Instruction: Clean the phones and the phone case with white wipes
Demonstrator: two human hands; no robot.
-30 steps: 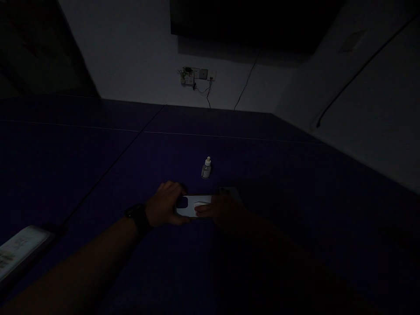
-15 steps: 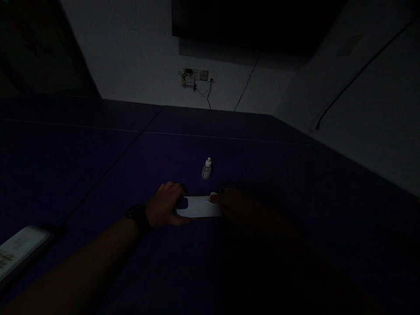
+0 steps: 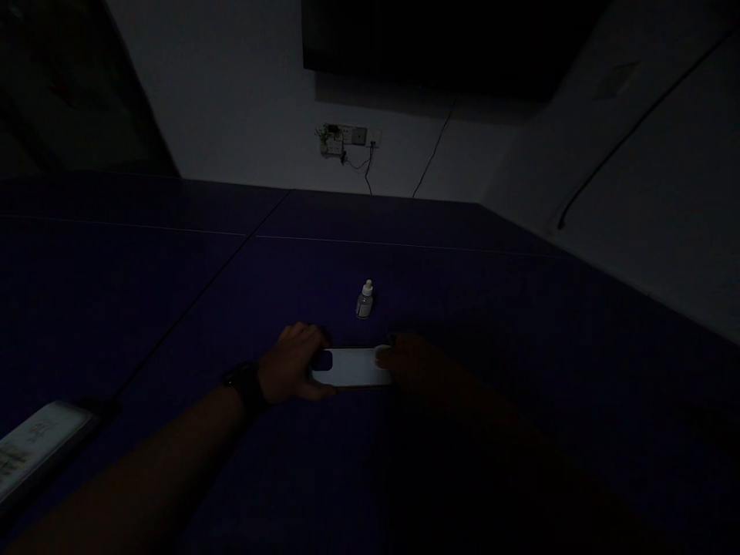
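Observation:
A pale phone case (image 3: 355, 368) with dark edges lies flat on the dark blue-purple table, its camera cutout towards the left. My left hand (image 3: 292, 362) grips its left end, fingers along the far edge and thumb along the near one; a dark watch is on that wrist. At the right end, my right hand (image 3: 415, 364) is closed, pressing a small white wipe (image 3: 381, 351) onto the case. Deep shadow hides most of that hand's fingers. A small clear bottle (image 3: 364, 303) with a white dropper top stands upright just beyond the case.
The room is very dark. A white box-like object (image 3: 43, 443) lies at the left edge of the table (image 3: 277, 277). Sockets (image 3: 347, 135) with cables are on the far wall, under a large black screen (image 3: 445, 46). A dark cable (image 3: 636, 127) runs down the right wall.
My right hand has shifted slightly to the right with the wipe, so less of the wipe shows. The left hand keeps its grip on the phone case.

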